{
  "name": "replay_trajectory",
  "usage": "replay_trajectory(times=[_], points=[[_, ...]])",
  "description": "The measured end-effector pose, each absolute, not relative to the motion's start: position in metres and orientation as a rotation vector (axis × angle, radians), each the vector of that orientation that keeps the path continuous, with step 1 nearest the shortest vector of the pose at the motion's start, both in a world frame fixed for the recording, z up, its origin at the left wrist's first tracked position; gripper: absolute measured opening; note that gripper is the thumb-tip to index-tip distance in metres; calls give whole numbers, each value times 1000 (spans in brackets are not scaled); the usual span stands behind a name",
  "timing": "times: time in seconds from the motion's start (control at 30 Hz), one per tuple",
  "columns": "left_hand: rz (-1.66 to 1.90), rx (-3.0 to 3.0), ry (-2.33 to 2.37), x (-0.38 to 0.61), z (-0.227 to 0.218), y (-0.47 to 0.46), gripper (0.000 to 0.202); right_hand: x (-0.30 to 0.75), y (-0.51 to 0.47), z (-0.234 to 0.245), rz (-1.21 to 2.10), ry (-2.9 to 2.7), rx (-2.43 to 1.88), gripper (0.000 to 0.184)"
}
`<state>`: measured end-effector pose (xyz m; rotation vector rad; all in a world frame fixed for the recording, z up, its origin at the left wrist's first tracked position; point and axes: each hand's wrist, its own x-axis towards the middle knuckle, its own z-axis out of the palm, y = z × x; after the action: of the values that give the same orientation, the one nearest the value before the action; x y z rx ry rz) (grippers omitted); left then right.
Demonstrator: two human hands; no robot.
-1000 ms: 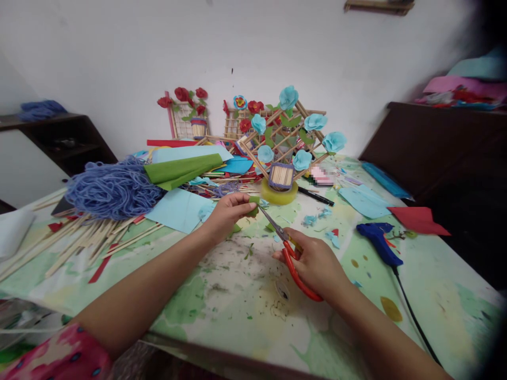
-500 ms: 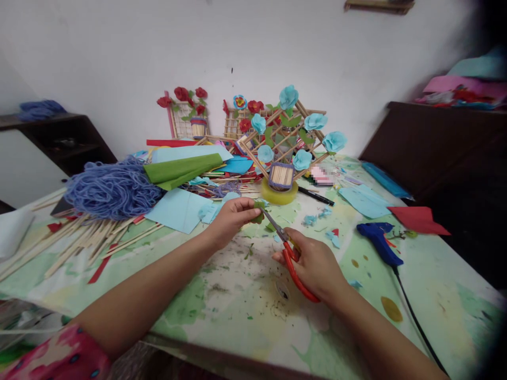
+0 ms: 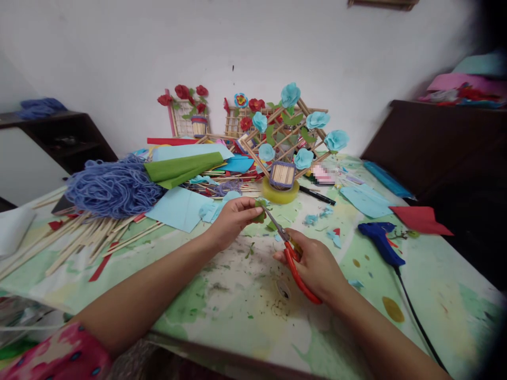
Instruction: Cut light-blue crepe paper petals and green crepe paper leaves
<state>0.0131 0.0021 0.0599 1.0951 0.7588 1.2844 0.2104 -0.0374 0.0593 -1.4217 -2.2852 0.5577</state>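
Note:
Between thumb and fingers, my left hand (image 3: 238,217) pinches a small piece of green paper (image 3: 261,205). My right hand (image 3: 317,263) is closed around the red handles of the scissors (image 3: 295,266), whose blade tips touch the green paper. Just behind the hands stands a stick lattice (image 3: 283,138) with light blue paper flowers and green leaves, a small stick pot (image 3: 282,174) at its lower corner. It rests at a roll of yellow tape (image 3: 280,193). Small green scraps (image 3: 250,250) lie on the tablecloth below.
A heap of blue yarn (image 3: 113,187) and loose sticks (image 3: 85,240) lie at left, beside folded green paper (image 3: 184,170) and a light blue sheet (image 3: 180,209). At right are a blue glue gun (image 3: 381,241) with a cord, red paper (image 3: 420,219) and a black pen (image 3: 317,195).
The view has shifted slightly. Both hands keep nearly the same pose, with the scissors still at the green paper.

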Motion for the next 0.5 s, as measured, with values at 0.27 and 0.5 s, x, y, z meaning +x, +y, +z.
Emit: replay_trajectory(times=[0.27,0.5], points=[[1313,1092,795,12,64,2,11,210,-38,58,553,-2282,-1419,33],[1339,1094,827,13,64,2,14,210,-38,57,558,-2268,-1439,33]])
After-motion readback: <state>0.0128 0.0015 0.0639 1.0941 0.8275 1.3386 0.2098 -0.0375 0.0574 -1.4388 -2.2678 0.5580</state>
